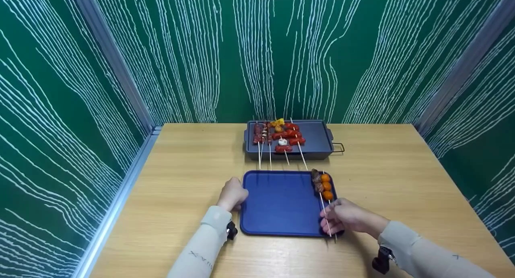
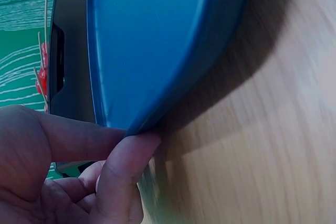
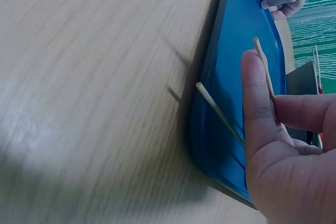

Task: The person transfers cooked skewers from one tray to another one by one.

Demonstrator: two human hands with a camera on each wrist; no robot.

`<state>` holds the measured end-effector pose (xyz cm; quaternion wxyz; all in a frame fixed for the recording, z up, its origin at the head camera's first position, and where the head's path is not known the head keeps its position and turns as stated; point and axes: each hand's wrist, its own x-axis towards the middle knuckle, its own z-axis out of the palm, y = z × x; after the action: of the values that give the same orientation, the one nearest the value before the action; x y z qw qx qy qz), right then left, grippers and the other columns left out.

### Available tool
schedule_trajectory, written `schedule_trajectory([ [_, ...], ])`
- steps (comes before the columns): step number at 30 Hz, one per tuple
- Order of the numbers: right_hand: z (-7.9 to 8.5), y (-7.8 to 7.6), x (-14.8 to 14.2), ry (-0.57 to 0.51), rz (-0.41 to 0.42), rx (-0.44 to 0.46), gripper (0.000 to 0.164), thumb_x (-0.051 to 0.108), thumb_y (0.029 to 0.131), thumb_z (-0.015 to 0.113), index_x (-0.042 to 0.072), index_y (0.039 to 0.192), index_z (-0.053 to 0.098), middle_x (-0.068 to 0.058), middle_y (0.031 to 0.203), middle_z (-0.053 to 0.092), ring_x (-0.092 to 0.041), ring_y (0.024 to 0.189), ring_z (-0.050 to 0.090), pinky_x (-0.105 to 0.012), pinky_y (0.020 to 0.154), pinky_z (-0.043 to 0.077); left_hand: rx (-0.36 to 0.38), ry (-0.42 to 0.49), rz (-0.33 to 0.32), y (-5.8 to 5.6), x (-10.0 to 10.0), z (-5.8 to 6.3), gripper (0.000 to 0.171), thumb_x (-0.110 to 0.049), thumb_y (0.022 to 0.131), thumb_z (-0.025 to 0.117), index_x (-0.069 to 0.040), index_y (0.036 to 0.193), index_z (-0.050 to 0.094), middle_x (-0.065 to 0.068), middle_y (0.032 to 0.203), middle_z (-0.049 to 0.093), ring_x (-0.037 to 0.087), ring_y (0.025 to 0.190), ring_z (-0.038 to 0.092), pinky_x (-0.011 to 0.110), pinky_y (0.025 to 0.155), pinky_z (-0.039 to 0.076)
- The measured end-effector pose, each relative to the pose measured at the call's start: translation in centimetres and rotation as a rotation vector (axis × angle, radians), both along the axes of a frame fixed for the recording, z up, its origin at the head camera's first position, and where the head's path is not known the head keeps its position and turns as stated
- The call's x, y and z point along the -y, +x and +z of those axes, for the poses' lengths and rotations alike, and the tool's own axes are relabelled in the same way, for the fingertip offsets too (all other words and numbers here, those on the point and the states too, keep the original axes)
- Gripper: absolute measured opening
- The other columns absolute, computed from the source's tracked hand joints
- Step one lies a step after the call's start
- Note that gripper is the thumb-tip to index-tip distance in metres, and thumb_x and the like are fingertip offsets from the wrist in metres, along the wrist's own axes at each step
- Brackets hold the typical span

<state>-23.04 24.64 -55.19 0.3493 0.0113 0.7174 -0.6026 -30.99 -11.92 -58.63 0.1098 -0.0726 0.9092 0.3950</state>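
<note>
I have the left hand (image 1: 233, 194) pinching the tray (image 1: 277, 201) by its left rim, the right hand (image 1: 348, 216) pinching a skewer (image 1: 318, 185) near its right rim.

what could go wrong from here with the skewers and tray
The right hand pinches the meat skewer well below the meat, so its loaded end may dip. The orange-ball skewer lies close beside it and might get dragged along. Sticks jutting from the grill toward the tray could be knocked if the left hand, pinching the tray's edge, pushes it forward.

I see left hand (image 1: 232, 194) gripping tray (image 1: 281, 203), left edge; right hand (image 1: 345, 217) pinching meat skewer (image 1: 317, 181); grill pan (image 1: 316, 135) far side.
</note>
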Motion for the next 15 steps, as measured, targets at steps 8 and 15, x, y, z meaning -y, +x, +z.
schedule_trajectory([
  [8, -0.1, 0.0, 0.3, 0.043, -0.004, -0.007, 0.017, -0.001, 0.100, 0.051, -0.007, 0.104, 0.065, -0.008, 0.078, 0.075, -0.014, 0.065, 0.073, -0.027, 0.061, 0.067, -0.011, -0.020, 0.022, 1.1, -0.5, 2.0, 0.022, 0.005, 0.085, 0.051, -0.009, 0.068, 0.053, 0.019, 0.068, 0.067, 0.021, 0.037, 0.062, 0.033, 0.036, 0.056],
  [15, -0.2, 0.3, 1.0, 0.163, -0.016, -0.088, 0.021, -0.002, 0.096, 0.051, -0.011, 0.101, 0.069, -0.009, 0.073, 0.073, -0.013, 0.055, 0.068, -0.027, 0.054, 0.065, -0.032, -0.039, 0.024, 1.5, -0.7, 2.0, 0.029, 0.004, 0.086, 0.051, -0.015, 0.065, 0.044, 0.014, 0.064, 0.063, 0.017, 0.035, 0.057, 0.029, 0.033, 0.052],
])
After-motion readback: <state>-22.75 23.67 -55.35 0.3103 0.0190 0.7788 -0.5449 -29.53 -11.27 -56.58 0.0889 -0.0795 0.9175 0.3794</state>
